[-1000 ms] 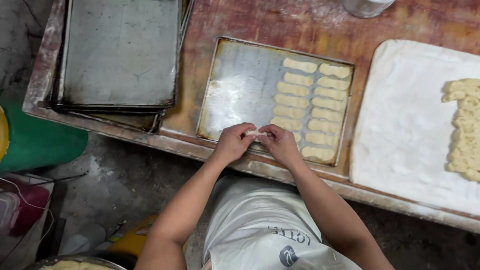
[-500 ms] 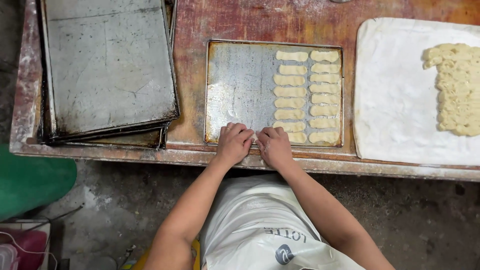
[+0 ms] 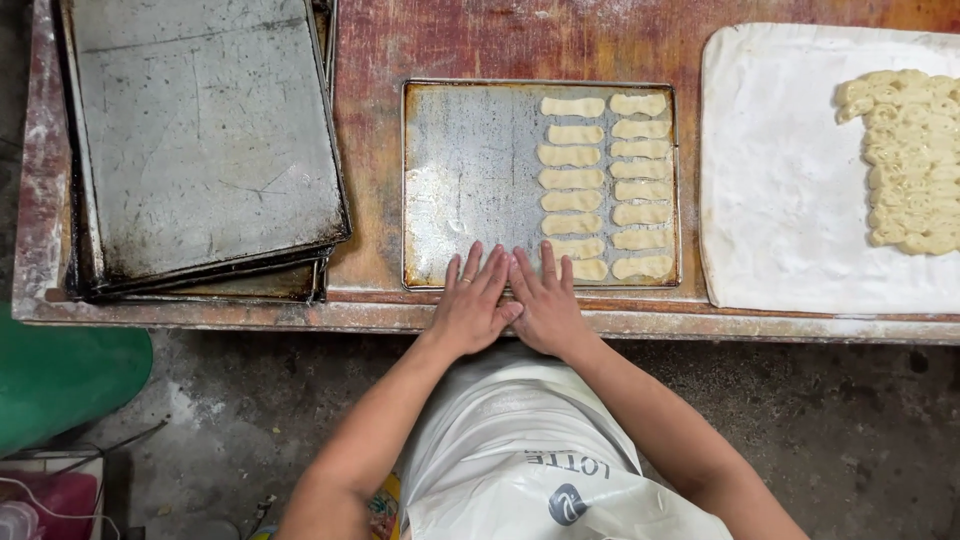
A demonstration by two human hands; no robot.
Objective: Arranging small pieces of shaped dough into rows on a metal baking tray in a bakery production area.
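Head view — A: Where are the hands sitting?
B: Left hand point(image 3: 472, 308) and right hand point(image 3: 545, 305) are lying flat, fingers extended, grasping nothing, pressing at the baking tray's point(image 3: 470, 170) near edge.
A: Dough pieces point(image 3: 572, 178)?
B: Lying in two columns on the tray's right half, long axes running left-right.

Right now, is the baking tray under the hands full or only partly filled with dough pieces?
Partly filled. The baking tray holds two columns of dough pieces on its right side; its left part is bare metal.
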